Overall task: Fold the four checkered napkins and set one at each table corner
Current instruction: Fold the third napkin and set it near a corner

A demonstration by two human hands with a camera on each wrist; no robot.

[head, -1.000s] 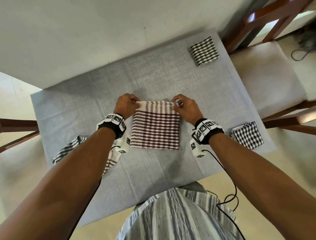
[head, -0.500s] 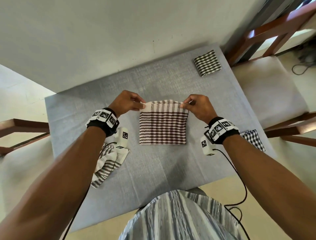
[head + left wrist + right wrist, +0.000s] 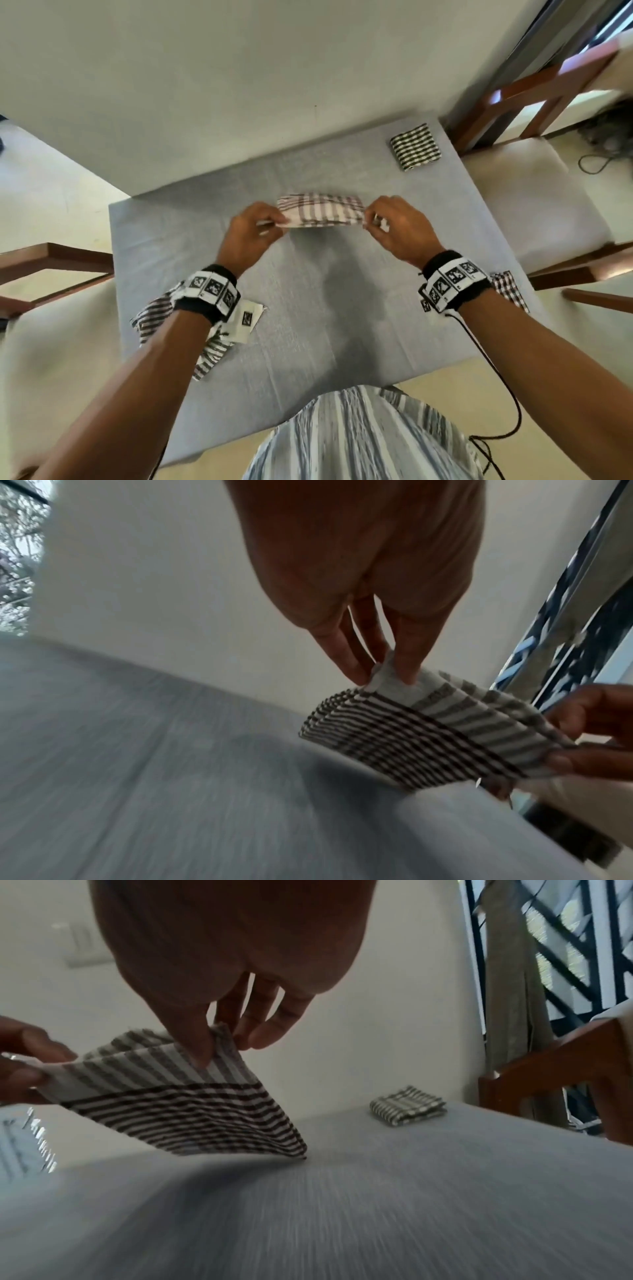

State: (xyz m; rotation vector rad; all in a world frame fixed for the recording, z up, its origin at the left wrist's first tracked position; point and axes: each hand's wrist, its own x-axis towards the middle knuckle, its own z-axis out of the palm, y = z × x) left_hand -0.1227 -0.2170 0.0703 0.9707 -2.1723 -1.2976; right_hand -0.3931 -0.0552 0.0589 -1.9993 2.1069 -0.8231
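A brown checkered napkin (image 3: 320, 210) hangs in the air above the middle of the grey table (image 3: 308, 308), held by its top corners. My left hand (image 3: 253, 226) pinches its left corner (image 3: 387, 674) and my right hand (image 3: 394, 222) pinches its right corner (image 3: 219, 1042). Its lower edge hangs just above the cloth. A folded dark checkered napkin (image 3: 415, 146) lies at the far right corner (image 3: 407, 1108). Another folded napkin (image 3: 510, 289) sits at the near right corner, partly behind my right wrist. An unfolded striped napkin (image 3: 191, 329) lies crumpled at the near left.
Wooden chairs with cream seats stand to the right (image 3: 534, 192) and left (image 3: 51, 274) of the table. A white wall (image 3: 239, 85) runs along the far edge. A black cable (image 3: 496, 377) trails from my right wrist band.
Both hands lifted the brown napkin off the table and carried it away from me; it now hangs in the air instead of lying flat.
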